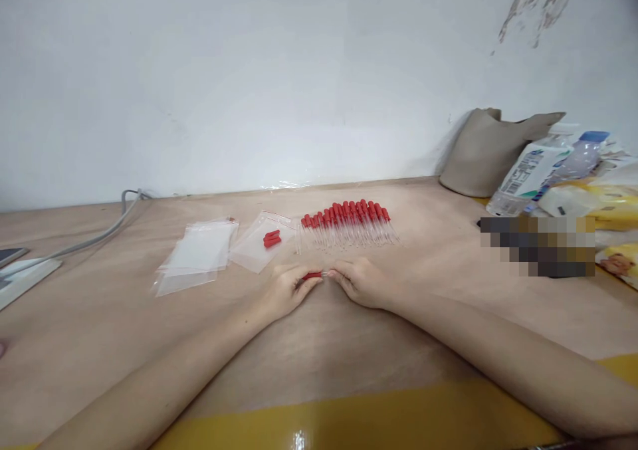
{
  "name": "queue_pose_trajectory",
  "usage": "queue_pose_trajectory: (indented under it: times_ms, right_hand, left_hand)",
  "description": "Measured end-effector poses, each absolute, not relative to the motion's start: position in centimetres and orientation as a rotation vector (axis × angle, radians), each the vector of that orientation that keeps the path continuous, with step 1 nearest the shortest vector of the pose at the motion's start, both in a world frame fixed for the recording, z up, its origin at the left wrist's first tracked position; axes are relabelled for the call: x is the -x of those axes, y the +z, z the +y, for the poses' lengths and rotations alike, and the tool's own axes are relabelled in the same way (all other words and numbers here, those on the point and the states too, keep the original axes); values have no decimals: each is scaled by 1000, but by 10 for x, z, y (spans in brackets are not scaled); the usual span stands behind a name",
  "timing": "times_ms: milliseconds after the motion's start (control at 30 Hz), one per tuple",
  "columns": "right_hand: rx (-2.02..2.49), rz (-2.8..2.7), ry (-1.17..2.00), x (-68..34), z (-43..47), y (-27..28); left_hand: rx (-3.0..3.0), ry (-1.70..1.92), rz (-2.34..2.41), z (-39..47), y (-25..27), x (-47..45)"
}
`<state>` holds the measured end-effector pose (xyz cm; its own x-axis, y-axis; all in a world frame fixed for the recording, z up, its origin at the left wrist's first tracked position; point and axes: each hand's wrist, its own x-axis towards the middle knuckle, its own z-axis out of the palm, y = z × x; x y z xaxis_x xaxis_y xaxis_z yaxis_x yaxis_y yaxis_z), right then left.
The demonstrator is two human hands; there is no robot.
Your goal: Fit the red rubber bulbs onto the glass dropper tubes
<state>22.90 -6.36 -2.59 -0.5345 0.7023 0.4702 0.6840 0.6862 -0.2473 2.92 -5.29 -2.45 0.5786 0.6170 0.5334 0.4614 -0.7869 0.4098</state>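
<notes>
My left hand (285, 292) is closed around a red rubber bulb (313, 275), which shows between thumb and fingers. From the bulb's right end a short piece of thin clear tube (325, 274) sticks out, pinched by the fingertips of my right hand (365, 285). Just beyond both hands lies a slanting row of droppers (346, 214), red bulbs at the back and clear tips toward me. Several loose red bulbs (272, 239) rest on a clear zip bag (248, 254). A few thin clear tubes (298, 238) lie at the row's left end.
A pile of clear plastic bags (200, 247) lies to the left. Farther left are a grey cable (112, 227) and a phone (10, 257). At right stand a beige container (486, 154), bottles (531, 174) and yellow packaging (613, 204). Yellow tape (359, 420) runs along the front edge.
</notes>
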Motion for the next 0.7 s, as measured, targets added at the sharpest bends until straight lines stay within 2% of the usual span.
queue_pose_trajectory:
  times_ms: [167,367,433,567,700]
  right_hand:
    - [1195,-2326,209,-240,-74,-5]
    - [1404,-2065,954,-260,-48,9]
    - [1469,-1996,889,-253,-28,13]
    - [1730,-1880,404,-221,10,17]
    - [1881,-1837,224,-193,33,13]
  left_hand:
    - [-2682,1074,1005,-43,-17,-24]
    - [-2725,1209,1542,-2,-13,16]
    - [-2741,1160,1636,7,-17,27]
    - [-2667,1055,1659,12,-24,32]
    - [-2617,1000,1629,13,-26,31]
